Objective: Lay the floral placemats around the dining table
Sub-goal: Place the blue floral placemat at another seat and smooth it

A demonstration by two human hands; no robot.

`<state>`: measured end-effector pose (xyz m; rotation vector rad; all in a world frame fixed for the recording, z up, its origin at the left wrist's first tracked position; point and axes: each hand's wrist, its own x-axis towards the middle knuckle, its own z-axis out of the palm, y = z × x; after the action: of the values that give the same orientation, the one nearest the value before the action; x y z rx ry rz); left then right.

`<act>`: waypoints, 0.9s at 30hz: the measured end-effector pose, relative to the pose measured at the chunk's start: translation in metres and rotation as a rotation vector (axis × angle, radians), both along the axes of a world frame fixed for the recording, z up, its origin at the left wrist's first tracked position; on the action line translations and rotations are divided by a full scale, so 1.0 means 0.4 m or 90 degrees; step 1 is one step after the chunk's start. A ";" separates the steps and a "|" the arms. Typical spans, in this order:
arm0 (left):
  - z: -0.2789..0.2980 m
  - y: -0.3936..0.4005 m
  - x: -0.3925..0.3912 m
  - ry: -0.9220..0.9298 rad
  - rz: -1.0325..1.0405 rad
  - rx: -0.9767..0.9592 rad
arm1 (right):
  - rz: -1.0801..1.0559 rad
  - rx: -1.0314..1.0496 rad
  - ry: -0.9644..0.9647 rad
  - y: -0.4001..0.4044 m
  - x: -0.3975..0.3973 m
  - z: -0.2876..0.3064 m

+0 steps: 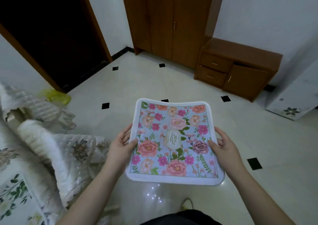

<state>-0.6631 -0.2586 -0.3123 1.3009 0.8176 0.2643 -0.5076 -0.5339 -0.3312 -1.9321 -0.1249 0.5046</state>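
A floral placemat (173,138) with a pale blue ground, pink and peach flowers and a white border is held flat in the air above the tiled floor. My left hand (123,143) grips its left edge, thumb on top. On the opposite side my right hand (222,144) grips the right edge the same way. Whether more than one mat is in the hold cannot be told. A surface with a floral cloth (15,188) shows at the lower left; a dining table is not clearly in view.
Quilted pale covers (51,138) drape furniture at the left. A yellow bag (56,96) lies on the floor by a dark doorway (51,35). A wooden wardrobe (170,21) and low drawer cabinet (237,69) stand at the back. A white floral appliance (292,104) stands right.
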 end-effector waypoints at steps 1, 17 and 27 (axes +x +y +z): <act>0.001 0.001 0.029 0.003 0.008 0.003 | 0.012 -0.003 0.003 0.004 0.039 0.003; -0.044 0.224 0.196 -0.009 0.216 -0.046 | 0.223 -0.019 -0.006 0.382 0.398 -0.034; -0.037 0.569 0.244 -0.016 0.289 -0.055 | 0.312 -0.032 -0.016 0.830 0.504 0.002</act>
<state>-0.5655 -0.0311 -0.3272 1.0172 1.0865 0.5970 -0.3060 -0.2019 -0.3302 -1.9564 -0.6161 0.8103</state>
